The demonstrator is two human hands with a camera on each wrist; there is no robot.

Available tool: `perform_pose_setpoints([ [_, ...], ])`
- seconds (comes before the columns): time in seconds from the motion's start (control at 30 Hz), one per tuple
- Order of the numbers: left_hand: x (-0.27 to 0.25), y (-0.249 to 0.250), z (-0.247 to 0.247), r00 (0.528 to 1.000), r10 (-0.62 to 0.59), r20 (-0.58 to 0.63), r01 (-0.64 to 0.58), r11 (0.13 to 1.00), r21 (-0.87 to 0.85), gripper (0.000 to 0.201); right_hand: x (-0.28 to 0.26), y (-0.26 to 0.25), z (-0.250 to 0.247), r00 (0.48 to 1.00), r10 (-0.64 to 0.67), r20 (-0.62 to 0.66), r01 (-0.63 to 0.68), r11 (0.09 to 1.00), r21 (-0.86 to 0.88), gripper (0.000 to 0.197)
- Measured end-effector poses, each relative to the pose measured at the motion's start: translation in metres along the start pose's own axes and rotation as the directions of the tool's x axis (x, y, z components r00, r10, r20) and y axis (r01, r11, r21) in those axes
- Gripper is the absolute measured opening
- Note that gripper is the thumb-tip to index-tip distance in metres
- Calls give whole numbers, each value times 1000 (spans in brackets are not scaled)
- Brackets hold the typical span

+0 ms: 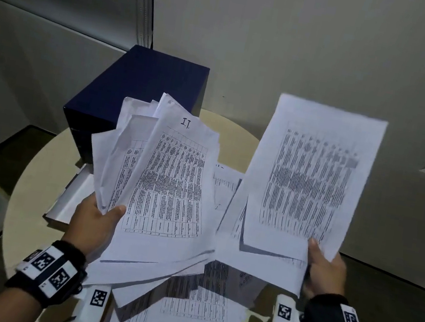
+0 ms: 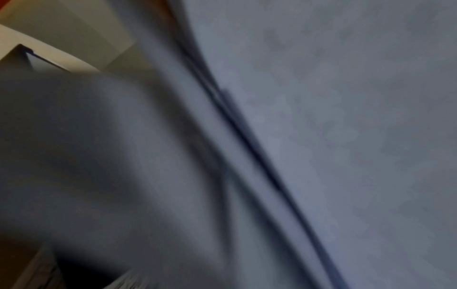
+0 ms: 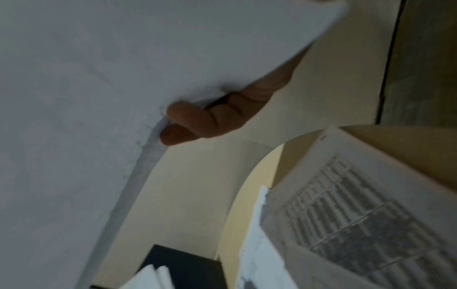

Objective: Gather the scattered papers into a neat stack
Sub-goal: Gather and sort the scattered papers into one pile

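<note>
The left hand (image 1: 94, 221) grips a fanned bundle of papers (image 1: 170, 182) by its near edge; the right hand (image 1: 324, 268) pinches a few sheets (image 1: 306, 183) — more loose pages (image 1: 194, 308) lie below and between both, probably on the round table (image 1: 31, 185).

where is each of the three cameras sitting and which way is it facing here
Head: worn on the head, looking forward and down at the round table; left hand and right hand each hold up papers.
Left wrist: along the left hand, filled by blurred papers; no body part is clear.
Right wrist: along the right hand, under its sheets; fingers curl on the edge.
Shared: head and right wrist both show the dark blue box.
</note>
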State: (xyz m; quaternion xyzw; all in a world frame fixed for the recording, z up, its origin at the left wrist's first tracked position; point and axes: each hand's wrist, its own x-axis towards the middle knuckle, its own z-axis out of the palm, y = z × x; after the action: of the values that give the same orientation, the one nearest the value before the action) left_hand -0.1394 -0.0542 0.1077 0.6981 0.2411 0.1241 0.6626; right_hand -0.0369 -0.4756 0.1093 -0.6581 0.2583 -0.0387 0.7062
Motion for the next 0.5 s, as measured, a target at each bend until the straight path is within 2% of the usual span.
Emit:
perform_pose_setpoints([
  [0.07,-1,-1,5,1000,1,-8,0,998,61,26,-7,-12,6,999,-14,50,11,998,55,18],
  [0.2,-5,8,11,999,15,44,-18,998,54,33,-24,-30,21,992,-71,108,58,991,121,31],
  [0.33,-10,15,17,1000,1,18,-2,995,100,23,-36,-46,33,981,-113,158,86,982,169,26],
  [0.4,-14,20,19,998,-39,45,40,999,-17,26,-40,-44,40,970,-127,208,104,988,119,24],
  [0.5,-22,26,27,981,-112,159,143,969,-203,40,-50,-18,55,951,-86,298,95,995,-18,27],
])
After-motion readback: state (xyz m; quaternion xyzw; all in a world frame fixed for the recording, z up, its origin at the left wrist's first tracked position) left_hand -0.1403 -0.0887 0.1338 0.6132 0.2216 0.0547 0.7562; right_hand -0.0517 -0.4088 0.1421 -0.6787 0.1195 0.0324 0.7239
